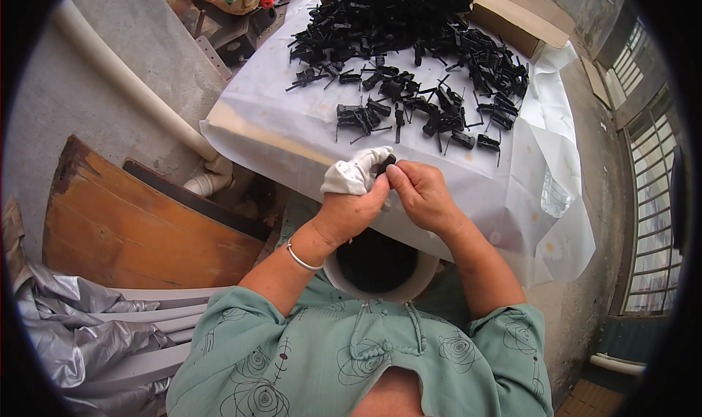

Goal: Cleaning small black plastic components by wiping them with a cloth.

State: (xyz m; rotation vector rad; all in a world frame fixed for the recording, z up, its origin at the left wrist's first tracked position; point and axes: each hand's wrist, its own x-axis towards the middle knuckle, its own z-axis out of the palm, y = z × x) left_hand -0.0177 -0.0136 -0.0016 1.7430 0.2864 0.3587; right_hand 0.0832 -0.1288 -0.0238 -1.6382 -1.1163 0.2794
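My left hand, its fingers covered by a white cloth or glove, is closed around a small black plastic part. The thumb and fingers of my right hand pinch together at the same part, and the fingertips hide most of it. Both hands meet above the near edge of the table. Below them, between my knees, stands a white bucket with a dark mass inside. Beyond my hands, many similar black parts with thin stems lie loose on the table.
A white plastic sheet covers the table and hangs over its edges. A large heap of black parts spills beside an open cardboard box. To the left are a wooden board, a pale pipe and silver sheeting.
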